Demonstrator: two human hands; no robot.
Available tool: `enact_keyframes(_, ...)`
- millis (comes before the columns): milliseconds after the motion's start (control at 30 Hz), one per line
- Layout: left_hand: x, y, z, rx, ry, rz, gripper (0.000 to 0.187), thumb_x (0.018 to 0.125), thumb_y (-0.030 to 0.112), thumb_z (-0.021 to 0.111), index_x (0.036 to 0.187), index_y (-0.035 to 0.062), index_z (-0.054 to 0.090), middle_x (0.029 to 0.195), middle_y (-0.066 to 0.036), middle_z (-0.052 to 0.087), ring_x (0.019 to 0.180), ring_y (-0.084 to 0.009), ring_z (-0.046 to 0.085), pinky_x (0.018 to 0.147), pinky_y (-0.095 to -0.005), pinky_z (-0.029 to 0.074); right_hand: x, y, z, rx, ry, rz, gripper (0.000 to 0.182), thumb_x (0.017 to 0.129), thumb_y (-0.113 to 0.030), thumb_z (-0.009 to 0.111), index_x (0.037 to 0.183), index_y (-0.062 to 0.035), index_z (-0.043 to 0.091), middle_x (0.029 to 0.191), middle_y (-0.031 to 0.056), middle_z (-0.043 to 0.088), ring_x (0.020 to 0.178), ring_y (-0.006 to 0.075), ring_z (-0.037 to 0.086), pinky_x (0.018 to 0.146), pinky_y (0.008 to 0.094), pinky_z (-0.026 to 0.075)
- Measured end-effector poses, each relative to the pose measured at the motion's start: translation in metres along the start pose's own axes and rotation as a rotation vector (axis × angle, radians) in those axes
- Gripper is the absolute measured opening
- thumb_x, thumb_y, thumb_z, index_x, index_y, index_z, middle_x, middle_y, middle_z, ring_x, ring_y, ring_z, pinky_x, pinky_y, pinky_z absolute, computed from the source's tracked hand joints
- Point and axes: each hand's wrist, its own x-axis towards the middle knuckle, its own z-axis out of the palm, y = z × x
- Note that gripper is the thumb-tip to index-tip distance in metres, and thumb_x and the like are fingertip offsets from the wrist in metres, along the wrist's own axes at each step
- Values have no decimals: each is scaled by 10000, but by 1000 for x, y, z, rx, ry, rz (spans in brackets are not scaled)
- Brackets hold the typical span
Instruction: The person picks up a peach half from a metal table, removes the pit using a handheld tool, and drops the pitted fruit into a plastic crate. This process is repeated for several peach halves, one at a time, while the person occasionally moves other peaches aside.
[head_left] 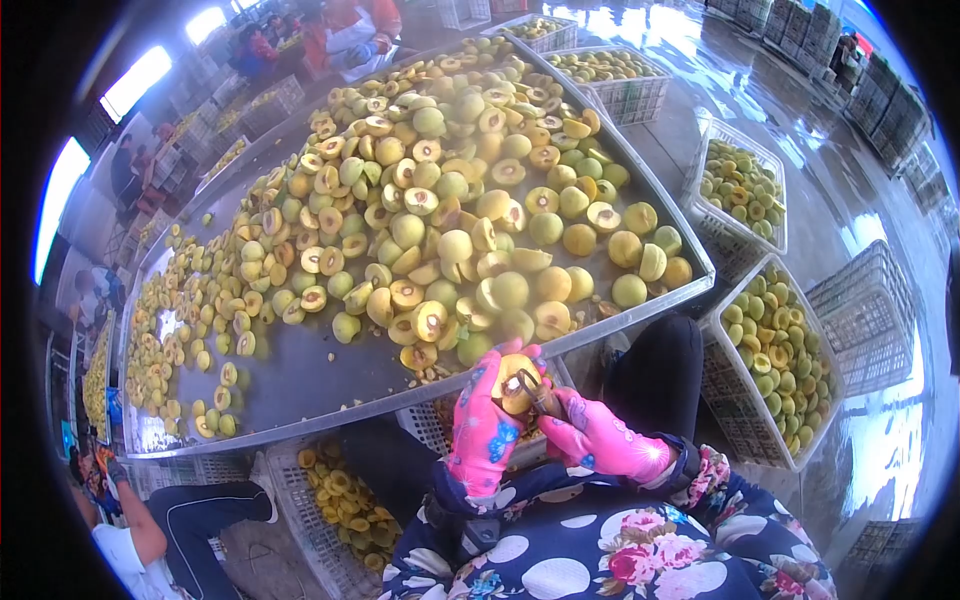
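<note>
In the head view, the left hand [487, 430], gloved in pink, has its fingers curled around a fruit half [514, 396], which sits just past the near rim of the counter [300, 390], cut face showing. The right hand [608, 438] (its glove matches) is closed around a tool [545, 398] whose curved end meets the fruit's middle. Loose fruit halves [430, 320] heap across the counter, and a filled crate [737, 405] stands beside the person's knee.
</note>
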Motion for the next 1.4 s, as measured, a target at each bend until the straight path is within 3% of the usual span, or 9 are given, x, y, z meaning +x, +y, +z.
enact_keyframes(367,-2,-20,14,26,172,129,319,936,284,464,1115,22,491,1031,-132,585,800,-210,573,703,-324,507,14,45,13,-239,132,-233,245,926,-111,443,1092,70,425,758,89,543,613,157,515,558,305,433)
enact_keyframes(500,-3,-19,13,96,229,105,265,924,236,482,1068,18,524,990,-118,601,822,-193,573,696,-302,499,27,63,17,-411,251,-652,302,905,-133,484,1107,77,408,800,155,578,678,248,592,583,339,447)
enact_keyframes(700,11,-24,-9,283,80,180,209,902,189,519,917,-3,600,864,-118,640,678,-167,596,617,-291,514,13,28,3,-484,-31,-6,256,896,-147,486,1098,8,460,828,104,613,722,268,606,655,373,479)
enact_keyframes(800,11,-22,-9,334,84,107,201,897,183,536,911,-5,607,855,-117,641,672,-161,597,602,-294,513,15,41,-1,-428,-13,-248,243,902,-193,485,1054,-4,468,658,58,568,558,238,573,537,345,474)
enact_keyframes(900,11,-22,-13,356,33,35,232,906,223,511,970,11,578,893,-132,625,728,-184,593,625,-300,512,15,35,-15,270,-369,323,272,895,-264,504,996,-14,474,594,44,508,428,162,501,389,283,399)
enact_keyframes(1100,9,-31,-16,-40,-18,43,235,918,261,501,989,45,560,910,-121,616,687,-206,593,593,-318,508,12,32,-14,797,-500,379,268,909,-275,508,952,-10,509,531,-15,433,392,74,405,360,202,311)
enact_keyframes(1233,1,6,-23,-329,343,197,230,921,286,493,1001,74,532,930,-107,606,765,-213,591,658,-328,509,12,26,-18,596,-681,275,257,918,-268,483,984,-22,512,524,-25,414,409,75,407,373,205,320)
enact_keyframes(1333,-40,59,-83,374,507,596,295,908,285,523,1042,26,564,942,-119,622,764,-190,608,623,-305,518,36,61,-1,-69,-396,386,257,915,-285,480,974,-36,504,520,10,443,391,136,413,382,245,346)
enact_keyframes(1400,-65,100,-142,753,785,608,282,883,257,575,989,-1,611,922,-127,643,746,-155,619,632,-282,515,46,97,-6,-747,-431,-11,280,899,-303,501,938,-26,478,626,107,543,494,235,534,449,321,419)
